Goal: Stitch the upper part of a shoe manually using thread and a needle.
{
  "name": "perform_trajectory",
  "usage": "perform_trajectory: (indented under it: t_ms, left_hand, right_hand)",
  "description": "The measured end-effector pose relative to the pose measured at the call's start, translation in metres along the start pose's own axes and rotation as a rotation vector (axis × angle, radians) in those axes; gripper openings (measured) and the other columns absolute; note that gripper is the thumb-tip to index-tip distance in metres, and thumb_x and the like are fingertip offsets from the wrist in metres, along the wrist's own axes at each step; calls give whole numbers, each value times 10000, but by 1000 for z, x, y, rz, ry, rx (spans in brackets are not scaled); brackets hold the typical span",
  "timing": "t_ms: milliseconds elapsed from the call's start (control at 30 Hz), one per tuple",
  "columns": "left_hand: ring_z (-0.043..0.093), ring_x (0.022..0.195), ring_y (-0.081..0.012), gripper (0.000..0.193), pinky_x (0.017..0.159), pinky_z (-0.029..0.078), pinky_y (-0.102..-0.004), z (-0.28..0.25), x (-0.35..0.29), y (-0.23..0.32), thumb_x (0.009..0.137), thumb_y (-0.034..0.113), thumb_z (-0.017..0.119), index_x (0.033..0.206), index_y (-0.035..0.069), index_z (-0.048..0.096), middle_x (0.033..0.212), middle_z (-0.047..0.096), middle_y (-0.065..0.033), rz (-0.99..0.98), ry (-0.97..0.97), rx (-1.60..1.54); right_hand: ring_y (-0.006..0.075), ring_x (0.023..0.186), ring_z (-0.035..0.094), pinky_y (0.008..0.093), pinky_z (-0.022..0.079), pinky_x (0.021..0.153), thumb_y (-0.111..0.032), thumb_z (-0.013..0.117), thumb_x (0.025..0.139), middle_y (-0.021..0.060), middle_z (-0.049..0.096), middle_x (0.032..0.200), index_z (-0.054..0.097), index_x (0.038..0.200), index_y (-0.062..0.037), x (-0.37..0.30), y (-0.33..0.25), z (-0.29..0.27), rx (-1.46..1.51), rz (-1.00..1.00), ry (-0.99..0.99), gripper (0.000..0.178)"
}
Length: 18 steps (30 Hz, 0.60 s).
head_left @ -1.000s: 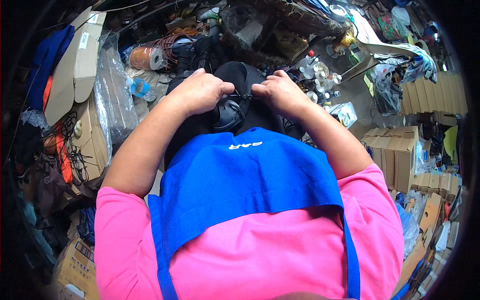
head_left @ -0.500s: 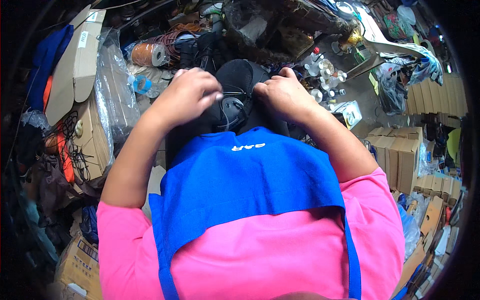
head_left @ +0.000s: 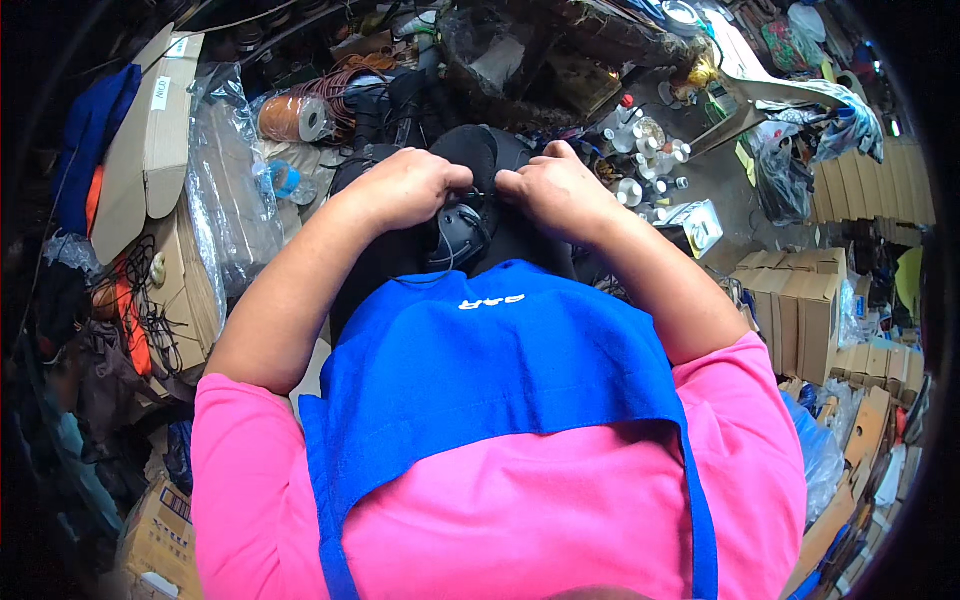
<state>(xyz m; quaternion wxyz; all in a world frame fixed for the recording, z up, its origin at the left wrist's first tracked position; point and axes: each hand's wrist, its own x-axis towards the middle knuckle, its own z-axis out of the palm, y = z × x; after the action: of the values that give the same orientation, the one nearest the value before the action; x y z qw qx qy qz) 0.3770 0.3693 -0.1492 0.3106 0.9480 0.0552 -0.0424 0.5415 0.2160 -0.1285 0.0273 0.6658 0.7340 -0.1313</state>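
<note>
A black shoe-like piece (head_left: 462, 234) with thin dark cord about it rests between my black-clad knees, just beyond the blue apron (head_left: 490, 350). Behind it rises a flat, rounded black part (head_left: 468, 152). My left hand (head_left: 420, 187) is closed in a pinch at the left of the piece, and my right hand (head_left: 555, 190) pinches close by on its right. A short stretch of thin cord (head_left: 481, 196) shows between the two sets of fingertips. The fingers partly hide the cord and the top of the piece.
At the left stand cardboard pieces (head_left: 175, 120), clear plastic wrapping (head_left: 225, 190) and an orange spool (head_left: 290, 118). Several small bottles (head_left: 645, 150) cluster on the right, near a dark plastic bag (head_left: 782, 185). Stacked cardboard boxes (head_left: 800, 300) stand farther right.
My left hand has moved in to the right, nearer my right hand, and its fingers have closed. The right hand has shifted slightly left. The cord loop over the piece shows less.
</note>
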Motion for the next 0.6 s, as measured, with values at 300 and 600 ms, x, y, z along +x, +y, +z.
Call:
perform_trajectory:
  t_ms: [300,600]
  left_hand:
    - [591,713,-163,131,669,471,-289,-37,-125,-62,820,38,599,946,16,629,803,647,-98,-436,190,-176]
    - [632,818,-210,183,790,504,-333,-49,-53,53,922,204,565,946,22,559,879,641,-118,234,607,-1423]
  right_hand:
    - [192,671,585,299,434,670,-183,625,818,70,617,708,661,867,-133,-69,83,30,586,409,121,78]
    - [205,855,598,371,461,845,-273,531,945,102,618,917,545,904,-52,11,11,-14,2082,-131,488,225]
